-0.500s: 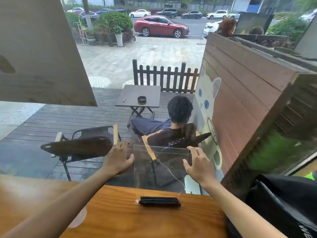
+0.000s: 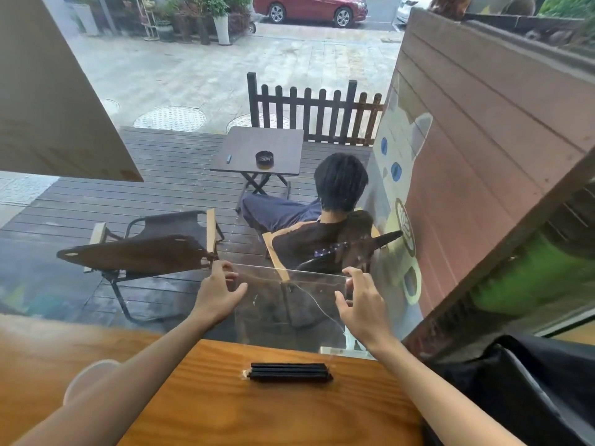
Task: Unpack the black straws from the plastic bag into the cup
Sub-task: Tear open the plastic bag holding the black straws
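A clear plastic bag (image 2: 289, 307) hangs upright above the far edge of the wooden table (image 2: 225, 413). My left hand (image 2: 219, 294) pinches its upper left corner. At the upper right corner my right hand (image 2: 360, 304) holds it between fingers and thumb. A bundle of black straws (image 2: 289, 372) lies flat on the table below the bag, apart from both hands. The pale cup (image 2: 87, 378) stands at the table's left, partly hidden by my left forearm.
A black bag (image 2: 521, 400) sits against the table's right end. A window runs along the table's far edge; beyond it are a deck, folding chairs, a small table and a seated person (image 2: 338, 201).
Both hands keep hold of the bag's upper corners, the top edge still stretched between them. The straws lie where they were. The view has dipped a little.
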